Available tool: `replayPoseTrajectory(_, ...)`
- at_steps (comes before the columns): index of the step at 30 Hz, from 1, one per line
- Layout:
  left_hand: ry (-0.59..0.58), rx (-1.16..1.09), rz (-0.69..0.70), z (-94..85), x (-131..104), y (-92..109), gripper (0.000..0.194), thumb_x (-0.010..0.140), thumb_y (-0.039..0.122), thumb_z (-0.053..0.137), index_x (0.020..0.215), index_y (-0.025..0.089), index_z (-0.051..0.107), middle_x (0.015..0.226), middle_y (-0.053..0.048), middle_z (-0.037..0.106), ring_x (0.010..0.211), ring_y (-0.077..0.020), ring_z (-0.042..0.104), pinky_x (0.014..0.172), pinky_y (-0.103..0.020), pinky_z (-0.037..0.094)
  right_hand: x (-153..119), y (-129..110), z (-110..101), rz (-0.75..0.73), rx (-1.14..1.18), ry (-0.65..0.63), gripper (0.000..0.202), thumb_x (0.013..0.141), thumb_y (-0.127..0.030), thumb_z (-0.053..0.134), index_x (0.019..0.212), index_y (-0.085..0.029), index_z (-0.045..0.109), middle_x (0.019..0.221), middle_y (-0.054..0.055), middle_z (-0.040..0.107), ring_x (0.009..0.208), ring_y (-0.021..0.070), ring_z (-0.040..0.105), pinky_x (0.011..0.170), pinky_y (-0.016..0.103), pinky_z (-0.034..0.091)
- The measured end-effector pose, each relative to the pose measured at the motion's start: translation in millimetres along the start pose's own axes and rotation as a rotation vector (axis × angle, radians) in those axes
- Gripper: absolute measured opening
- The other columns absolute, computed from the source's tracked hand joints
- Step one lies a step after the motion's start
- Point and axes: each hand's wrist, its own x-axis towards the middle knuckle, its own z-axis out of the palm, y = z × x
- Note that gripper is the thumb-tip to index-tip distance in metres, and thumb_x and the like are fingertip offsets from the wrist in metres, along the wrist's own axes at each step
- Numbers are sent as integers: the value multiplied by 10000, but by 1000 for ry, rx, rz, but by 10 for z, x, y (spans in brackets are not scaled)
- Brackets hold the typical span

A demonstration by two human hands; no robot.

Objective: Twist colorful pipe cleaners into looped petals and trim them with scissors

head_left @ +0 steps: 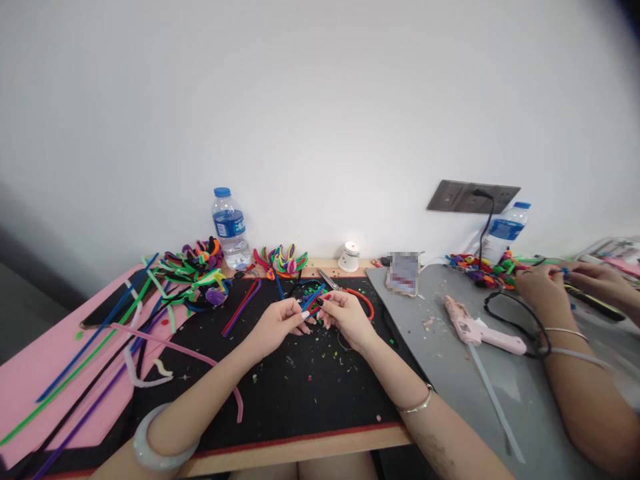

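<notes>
Over the black mat [280,400], my left hand [283,327] and my right hand [345,320] are close together, both with pinched fingers. Between their fingertips run a blue pipe cleaner [315,299] and a red one beside it; where the two meet is partly hidden by the fingers. Just behind my hands lie the scissors [327,279], blades pointing away from me. An orange-red bent pipe cleaner [369,303] curves beyond my right hand. To the left rests a folded red and purple pipe cleaner pair [241,307].
A water bottle [230,230], a white paper cup [349,257] and bundles of colourful pipe cleaners [283,260] stand along the wall. Long pipe cleaners [95,367] cross pink sheets at left. At right lie a pink glue gun [480,333] and a co-worker's hands [545,287].
</notes>
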Motion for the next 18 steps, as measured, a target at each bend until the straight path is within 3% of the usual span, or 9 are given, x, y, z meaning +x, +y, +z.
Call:
replayPoseTrajectory(5, -79, 26, 0, -9, -21, 0, 219, 752, 331, 549, 663, 150, 466, 718, -43, 649, 588, -119, 598, 581, -250, 464, -20, -18, 2, -15, -112, -13, 249, 695, -376, 613, 737, -134, 569, 477, -35, 534, 344, 35, 359, 344, 165, 240)
replayPoseTrajectory(10, -128, 68, 9, -15, -31, -16, 197, 769, 314, 529, 680, 148, 469, 779, -69, 662, 606, -121, 598, 597, -259, 461, -22, -24, -14, -59, -167, 18, 268, 699, -403, 598, 688, -140, 547, 451, -54, 471, 364, 37, 325, 369, 174, 231)
replayPoseTrajectory(14, -110, 78, 18, -15, -31, -12, 215, 775, 332, 521, 674, 155, 452, 762, -56, 655, 589, -117, 590, 586, -255, 459, -15, -31, -23, -76, -203, 74, 256, 707, -397, 584, 682, -147, 538, 443, -61, 455, 358, 37, 314, 358, 172, 215)
replayPoseTrajectory(18, -20, 83, 67, -16, -32, 7, 212, 792, 345, 501, 700, 159, 456, 656, -15, 615, 575, -115, 576, 582, -248, 460, -11, -50, -6, -60, -170, 115, 230, 712, -373, 574, 671, -151, 527, 450, -55, 485, 345, 40, 339, 345, 167, 244)
